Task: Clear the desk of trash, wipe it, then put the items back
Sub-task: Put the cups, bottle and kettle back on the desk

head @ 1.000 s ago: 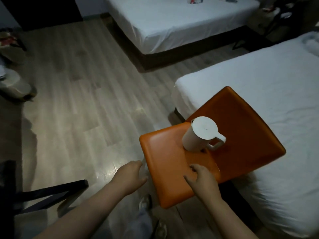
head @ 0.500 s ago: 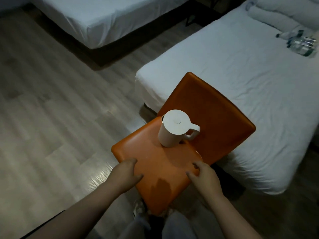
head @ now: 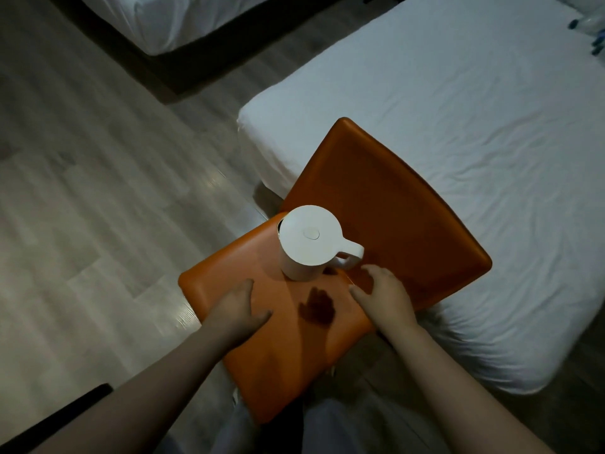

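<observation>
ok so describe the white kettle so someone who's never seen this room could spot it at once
Find the white bed on the right, with an orange chair standing at its corner. On the chair's seat, by the backrest, stands the white kettle, lid on, handle pointing right. It is the only object standing on the orange seat.
</observation>
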Demonstrator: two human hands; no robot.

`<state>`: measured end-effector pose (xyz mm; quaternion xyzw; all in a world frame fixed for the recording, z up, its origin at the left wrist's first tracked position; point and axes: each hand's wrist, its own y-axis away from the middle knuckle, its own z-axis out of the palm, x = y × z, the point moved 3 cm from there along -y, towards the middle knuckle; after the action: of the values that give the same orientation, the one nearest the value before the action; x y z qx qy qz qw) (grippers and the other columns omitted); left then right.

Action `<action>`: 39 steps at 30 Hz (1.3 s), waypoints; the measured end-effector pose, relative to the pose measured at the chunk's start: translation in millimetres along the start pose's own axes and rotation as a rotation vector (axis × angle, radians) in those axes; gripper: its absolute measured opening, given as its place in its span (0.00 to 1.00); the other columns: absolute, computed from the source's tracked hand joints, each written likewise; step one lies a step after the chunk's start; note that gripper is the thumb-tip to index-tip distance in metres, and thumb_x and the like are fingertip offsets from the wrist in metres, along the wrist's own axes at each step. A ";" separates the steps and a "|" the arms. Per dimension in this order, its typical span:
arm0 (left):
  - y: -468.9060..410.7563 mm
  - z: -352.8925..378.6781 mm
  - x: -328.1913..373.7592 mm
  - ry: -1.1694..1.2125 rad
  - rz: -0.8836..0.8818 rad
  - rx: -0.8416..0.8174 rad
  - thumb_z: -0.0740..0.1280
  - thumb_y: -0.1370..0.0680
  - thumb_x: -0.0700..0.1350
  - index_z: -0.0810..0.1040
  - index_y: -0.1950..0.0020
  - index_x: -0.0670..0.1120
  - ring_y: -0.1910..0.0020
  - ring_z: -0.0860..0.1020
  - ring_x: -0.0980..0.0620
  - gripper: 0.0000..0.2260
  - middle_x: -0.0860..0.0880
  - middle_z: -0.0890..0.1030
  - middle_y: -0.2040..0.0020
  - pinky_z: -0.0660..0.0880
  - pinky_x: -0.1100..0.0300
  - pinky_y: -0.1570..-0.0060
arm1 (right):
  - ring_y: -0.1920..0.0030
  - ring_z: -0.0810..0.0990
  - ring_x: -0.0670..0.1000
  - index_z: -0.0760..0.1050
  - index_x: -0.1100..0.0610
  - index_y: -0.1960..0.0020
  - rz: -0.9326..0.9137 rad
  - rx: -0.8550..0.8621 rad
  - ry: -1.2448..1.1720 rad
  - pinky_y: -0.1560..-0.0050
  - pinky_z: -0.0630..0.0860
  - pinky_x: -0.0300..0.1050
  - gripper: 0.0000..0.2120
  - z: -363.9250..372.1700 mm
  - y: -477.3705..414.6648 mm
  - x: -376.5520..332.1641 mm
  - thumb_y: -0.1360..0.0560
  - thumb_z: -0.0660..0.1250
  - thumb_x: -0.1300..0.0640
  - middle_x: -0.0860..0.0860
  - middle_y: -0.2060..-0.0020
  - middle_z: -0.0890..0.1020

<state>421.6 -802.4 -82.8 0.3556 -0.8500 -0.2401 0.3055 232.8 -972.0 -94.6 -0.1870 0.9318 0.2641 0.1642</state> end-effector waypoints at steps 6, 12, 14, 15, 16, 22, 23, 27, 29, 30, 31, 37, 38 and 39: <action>-35.1 14.1 22.5 0.038 -0.012 0.006 0.66 0.22 0.55 0.56 0.23 0.45 0.30 0.67 0.47 0.33 0.46 0.65 0.26 0.66 0.58 0.36 | 0.35 0.71 0.55 0.65 0.54 0.28 -0.026 -0.074 0.027 0.41 0.72 0.47 0.28 7.6 -63.1 10.8 0.25 0.69 0.50 0.54 0.33 0.71; -62.6 28.4 26.9 0.061 -0.033 0.005 0.66 0.23 0.55 0.57 0.24 0.44 0.30 0.67 0.46 0.33 0.45 0.64 0.26 0.67 0.56 0.37 | 0.38 0.72 0.57 0.66 0.57 0.31 -0.067 -0.106 0.084 0.45 0.73 0.50 0.29 27.0 -107.3 18.6 0.27 0.70 0.48 0.56 0.38 0.73; -72.0 33.0 25.4 0.054 -0.047 -0.005 0.66 0.22 0.55 0.56 0.24 0.44 0.29 0.65 0.46 0.33 0.45 0.62 0.25 0.66 0.56 0.35 | 0.44 0.75 0.58 0.71 0.57 0.38 -0.099 -0.158 0.081 0.53 0.73 0.47 0.23 36.7 -119.2 20.0 0.28 0.70 0.48 0.56 0.44 0.77; -75.9 35.1 24.3 0.057 -0.052 -0.007 0.66 0.22 0.55 0.56 0.24 0.44 0.29 0.65 0.45 0.33 0.44 0.62 0.25 0.66 0.55 0.34 | 0.46 0.76 0.58 0.72 0.57 0.42 -0.114 -0.182 0.073 0.56 0.72 0.46 0.19 40.9 -123.7 19.9 0.28 0.69 0.49 0.56 0.47 0.78; -79.2 37.4 22.8 0.063 -0.056 -0.010 0.65 0.22 0.56 0.55 0.23 0.44 0.28 0.64 0.45 0.34 0.44 0.61 0.24 0.65 0.55 0.34 | 0.49 0.77 0.58 0.72 0.57 0.45 -0.130 -0.196 0.060 0.59 0.71 0.45 0.16 44.4 -127.5 19.8 0.28 0.69 0.50 0.55 0.50 0.78; -87.0 48.4 10.6 0.102 -0.081 -0.021 0.66 0.23 0.57 0.51 0.22 0.45 0.26 0.62 0.45 0.37 0.45 0.58 0.23 0.63 0.53 0.31 | 0.56 0.78 0.55 0.73 0.55 0.54 -0.157 -0.282 -0.034 0.62 0.71 0.45 0.12 52.2 -137.1 26.0 0.29 0.73 0.51 0.52 0.57 0.79; -87.4 49.7 8.4 0.109 -0.084 -0.028 0.65 0.23 0.58 0.52 0.22 0.45 0.27 0.64 0.45 0.37 0.45 0.59 0.23 0.64 0.53 0.31 | 0.56 0.78 0.54 0.74 0.56 0.54 -0.156 -0.308 -0.053 0.62 0.72 0.46 0.12 55.3 -136.2 28.2 0.29 0.73 0.51 0.52 0.57 0.80; -87.8 53.3 1.1 0.145 -0.094 -0.053 0.66 0.24 0.60 0.52 0.22 0.46 0.29 0.66 0.46 0.39 0.46 0.59 0.23 0.66 0.53 0.32 | 0.61 0.76 0.45 0.73 0.51 0.58 -0.176 -0.317 -0.124 0.68 0.65 0.40 0.10 65.9 -127.6 34.1 0.28 0.72 0.49 0.46 0.62 0.78; -87.9 53.8 0.1 0.161 -0.097 -0.056 0.66 0.25 0.62 0.52 0.22 0.47 0.30 0.67 0.45 0.40 0.46 0.59 0.23 0.67 0.52 0.32 | 0.61 0.76 0.44 0.73 0.51 0.56 -0.172 -0.308 -0.160 0.67 0.66 0.40 0.09 71.8 -123.3 37.0 0.28 0.72 0.49 0.45 0.61 0.78; -88.4 53.9 0.7 0.166 -0.095 -0.054 0.66 0.25 0.62 0.52 0.22 0.47 0.30 0.67 0.45 0.40 0.46 0.59 0.23 0.67 0.51 0.32 | 0.60 0.77 0.46 0.73 0.51 0.56 -0.164 -0.295 -0.181 0.67 0.68 0.41 0.09 73.7 -121.4 38.3 0.28 0.72 0.49 0.46 0.61 0.78; -89.0 53.1 1.5 0.170 -0.088 -0.048 0.66 0.26 0.62 0.52 0.22 0.47 0.29 0.67 0.45 0.40 0.46 0.59 0.23 0.68 0.51 0.32 | 0.60 0.77 0.47 0.74 0.52 0.56 -0.157 -0.279 -0.196 0.67 0.70 0.43 0.09 75.4 -119.7 38.5 0.28 0.72 0.49 0.46 0.61 0.79; -96.1 51.8 1.3 0.208 -0.031 -0.021 0.69 0.27 0.59 0.53 0.22 0.47 0.27 0.62 0.46 0.41 0.46 0.59 0.23 0.65 0.53 0.32 | 0.65 0.77 0.49 0.73 0.55 0.61 -0.175 -0.245 -0.263 0.69 0.68 0.44 0.15 64.9 -112.7 27.8 0.29 0.71 0.44 0.49 0.67 0.78; -96.4 52.5 0.3 0.223 -0.024 -0.019 0.70 0.27 0.59 0.53 0.22 0.48 0.27 0.63 0.46 0.41 0.46 0.59 0.23 0.65 0.53 0.32 | 0.66 0.77 0.48 0.72 0.55 0.62 -0.181 -0.241 -0.279 0.69 0.68 0.43 0.16 60.0 -110.6 24.9 0.31 0.70 0.43 0.48 0.68 0.77; -96.1 52.7 -0.6 0.246 -0.014 -0.012 0.71 0.28 0.59 0.53 0.22 0.48 0.27 0.63 0.46 0.41 0.46 0.60 0.23 0.65 0.53 0.32 | 0.67 0.76 0.46 0.72 0.54 0.64 -0.189 -0.239 -0.291 0.70 0.67 0.41 0.16 54.8 -108.0 21.5 0.32 0.69 0.42 0.47 0.69 0.76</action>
<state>429.5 -852.6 -179.8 0.3863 -0.8023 -0.2019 0.4080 272.3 -1032.7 -194.0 -0.2515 0.8385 0.3806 0.2978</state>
